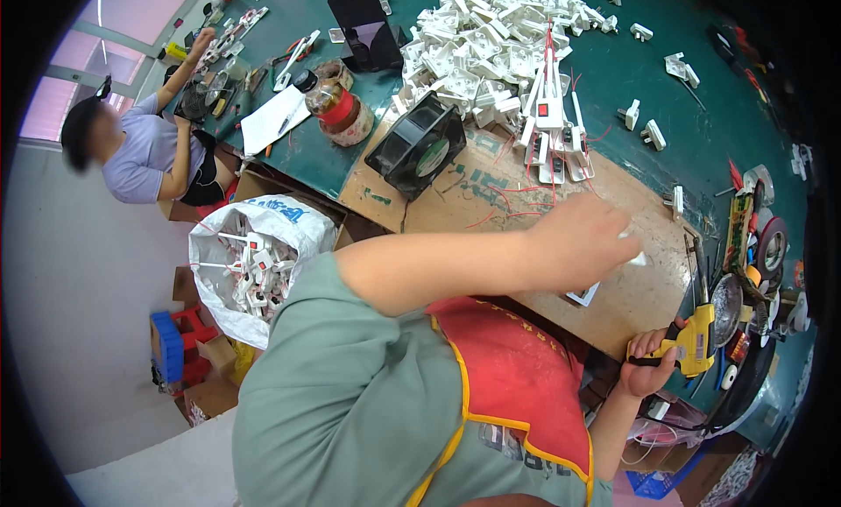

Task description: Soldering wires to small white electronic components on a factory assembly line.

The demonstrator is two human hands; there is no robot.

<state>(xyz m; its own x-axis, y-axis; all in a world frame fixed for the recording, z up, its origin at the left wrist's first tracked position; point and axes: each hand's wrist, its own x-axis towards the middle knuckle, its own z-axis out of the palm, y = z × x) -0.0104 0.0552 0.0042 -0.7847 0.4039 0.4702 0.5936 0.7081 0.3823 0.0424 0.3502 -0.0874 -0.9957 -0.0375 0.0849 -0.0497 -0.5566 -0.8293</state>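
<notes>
Fingers of my left hand clenched, knuckles up, a bit blurred in the head view, closed on a small white piece. Only its edge pokes out past the fist, over the board; which part it is, I cannot tell. Right hand low at the board's right end, fingers wrapped round the black grip of a yellow gun. Whether a finger presses its trigger, cannot tell.

Progress, my reading: midway at best. Several units with red switches lie bunched on the board's far edge, leaning against the heap, wires loose, so probably unfinished. Sack by my left side holds many more switch units, likely the done ones. Left to do: a big heap of white shells on the table, plus a few strays off to the right.

Materials: shells hard, pale plastic, blocky, jumbled at every angle. Red wires thin and springy, curling across the board. Board flat, brown, scuffed, with green print. Table dark green, smooth. Sack white and crinkled, mouth gaping. Fan a square black frame, tilted at the board's left end; beyond it a squat jar, glassy, brown inside, red round the middle. At right, near the gun, a round silvery dish, its surface crumpled like foil.
</notes>
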